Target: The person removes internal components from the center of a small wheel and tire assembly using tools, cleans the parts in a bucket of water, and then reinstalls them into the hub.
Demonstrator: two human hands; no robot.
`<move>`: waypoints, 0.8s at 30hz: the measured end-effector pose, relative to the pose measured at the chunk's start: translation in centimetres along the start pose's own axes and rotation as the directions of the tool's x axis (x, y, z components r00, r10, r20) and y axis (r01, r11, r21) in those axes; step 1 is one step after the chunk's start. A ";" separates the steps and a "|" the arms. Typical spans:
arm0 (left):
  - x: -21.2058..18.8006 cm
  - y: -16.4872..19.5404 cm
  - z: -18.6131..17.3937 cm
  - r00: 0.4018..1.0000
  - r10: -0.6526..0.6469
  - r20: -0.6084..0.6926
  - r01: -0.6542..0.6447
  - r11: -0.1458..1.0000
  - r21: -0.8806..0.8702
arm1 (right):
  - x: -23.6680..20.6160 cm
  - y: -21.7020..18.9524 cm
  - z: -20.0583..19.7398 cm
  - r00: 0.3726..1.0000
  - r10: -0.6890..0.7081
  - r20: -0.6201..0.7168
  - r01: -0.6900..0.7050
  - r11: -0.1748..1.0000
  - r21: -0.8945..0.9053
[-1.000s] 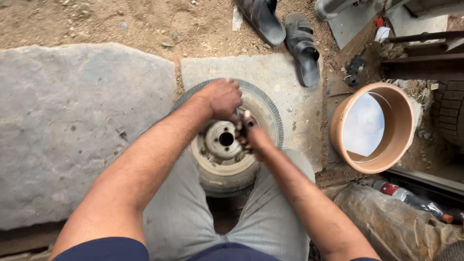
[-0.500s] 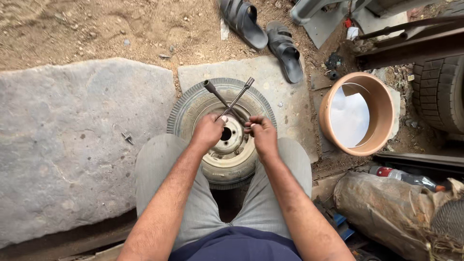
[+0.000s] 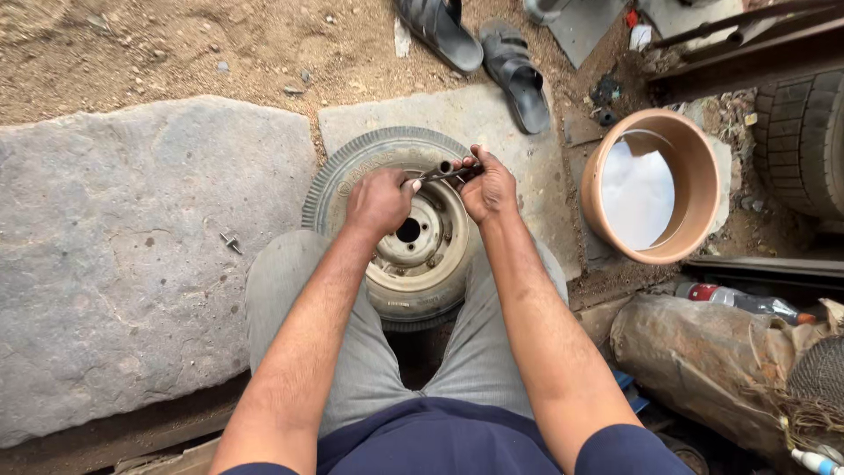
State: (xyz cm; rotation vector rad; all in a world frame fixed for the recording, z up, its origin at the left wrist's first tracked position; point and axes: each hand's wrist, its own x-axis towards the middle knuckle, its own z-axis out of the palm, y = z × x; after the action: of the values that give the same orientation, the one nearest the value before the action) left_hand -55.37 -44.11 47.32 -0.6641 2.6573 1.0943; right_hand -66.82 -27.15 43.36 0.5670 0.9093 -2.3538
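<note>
the fingers of the left hand [image 3: 380, 200] and right hand [image 3: 486, 186] are both curled tight round a metal cross wrench [image 3: 441, 172], held over the hub of a small wheel [image 3: 413, 239]; the wheel lies flat between the person's knees; a terracotta tub [image 3: 652, 185] stands well right of the wheel; two sandals [image 3: 479, 48] lie beyond it.

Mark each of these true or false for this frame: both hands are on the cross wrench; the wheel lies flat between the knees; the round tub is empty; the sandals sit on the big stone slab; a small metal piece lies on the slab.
1. Both hands, left hand and right hand, grip the cross wrench. True.
2. The wheel lies flat between the knees. True.
3. The round tub is empty. False: it holds water.
4. The sandals sit on the big stone slab. False: they lie on the dirt beyond.
5. A small metal piece lies on the slab. True.
</note>
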 end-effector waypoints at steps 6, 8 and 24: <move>0.9 0.2 -0.2 0.992 -0.018 0.124 0.006 0.996 0.094 | 0.5 1.0 -1.0 0.999 -0.043 -0.033 0.044 0.998 0.052; 0.9 -0.1 0.2 0.992 -0.017 0.128 0.002 0.994 0.112 | 0.7 1.1 -1.2 0.998 -0.040 -0.049 0.041 0.999 0.012; 1.2 -4.0 1.3 0.954 -0.049 0.294 -0.034 0.963 0.269 | -0.8 6.1 -2.3 0.970 -0.099 -0.222 0.155 0.955 0.254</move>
State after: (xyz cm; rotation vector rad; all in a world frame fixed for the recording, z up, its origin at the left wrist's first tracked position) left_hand -54.57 -46.06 43.51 -0.4171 2.4718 0.7374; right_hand -61.96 -29.05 39.36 0.9018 0.7351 -2.5932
